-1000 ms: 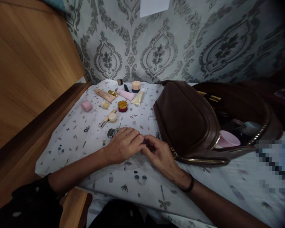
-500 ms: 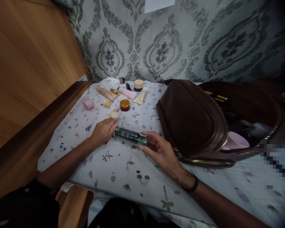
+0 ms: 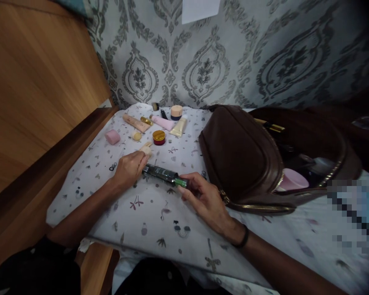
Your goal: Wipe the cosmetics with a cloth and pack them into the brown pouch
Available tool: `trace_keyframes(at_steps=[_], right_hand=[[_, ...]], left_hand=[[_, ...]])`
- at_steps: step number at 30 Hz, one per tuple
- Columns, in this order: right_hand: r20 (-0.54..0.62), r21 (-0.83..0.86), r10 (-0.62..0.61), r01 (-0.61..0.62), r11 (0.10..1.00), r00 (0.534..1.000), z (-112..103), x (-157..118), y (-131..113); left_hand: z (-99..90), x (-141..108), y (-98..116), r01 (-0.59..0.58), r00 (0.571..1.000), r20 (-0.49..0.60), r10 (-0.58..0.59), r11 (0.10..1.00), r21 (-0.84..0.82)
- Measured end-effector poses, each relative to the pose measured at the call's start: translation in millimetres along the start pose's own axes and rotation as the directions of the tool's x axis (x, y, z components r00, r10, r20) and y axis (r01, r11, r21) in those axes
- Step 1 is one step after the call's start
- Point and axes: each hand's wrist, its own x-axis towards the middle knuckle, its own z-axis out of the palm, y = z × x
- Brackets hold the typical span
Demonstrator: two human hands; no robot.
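A dark green-black cylindrical bottle point(image 3: 161, 173) lies nearly level between my hands, low over the patterned cloth. My left hand point(image 3: 129, 169) is closed at the bottle's left end, its fingertips partly hidden. Around the green band at the other end, my right hand point(image 3: 204, 198) has its thumb and fingers closed. Just beyond my left knuckles shows a cream-coloured small item point(image 3: 146, 150), partly covered by the hand. Farther back lie a red jar with a gold lid point(image 3: 159, 137), a small yellow round item point(image 3: 137, 135) and a pink item point(image 3: 112, 137).
A brown leather bag point(image 3: 238, 157) stands unzipped on the right, a pink item point(image 3: 293, 180) inside. Toward the wall are a peach tube point(image 3: 135, 123), a pink tube point(image 3: 162, 122), a cream tube point(image 3: 178, 126) and a peach-lidded jar point(image 3: 176, 112). A wooden panel point(image 3: 46, 61) borders the left.
My right thumb and fingers have closed in on the bottle's right end. The view has shifted slightly; the other items lie as before.
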Motion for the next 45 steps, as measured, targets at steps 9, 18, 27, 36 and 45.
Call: trace_keyframes(at_steps=[9,18,27,36,45], right_hand=[[0.025,0.043,0.001,-0.002,0.999,1.000,-1,0,1],[0.061,0.191,0.146,-0.155,0.969,0.987,-2,6,6],[-0.050,0.106,0.091,-0.085,0.991,0.995,3,7,17],[-0.035,0.007,0.098,-0.098,0.995,0.995,-1,5,1],[0.011,0.112,0.114,-0.114,0.987,0.993,-3,7,5]], left_hand=[[8.2,4,76,-0.506,0.859,-0.101,0.503,0.863,-0.006],[18.7,5,18,-0.150,0.987,0.042,0.155,0.982,-0.112],[21.3,10,5,-0.020,0.998,0.054,0.032,0.977,-0.211],[17.1,6,20,-0.071,0.994,-0.096,0.059,0.989,-0.132],[19.0,4,65,-0.627,0.779,-0.008,0.627,0.778,0.030]])
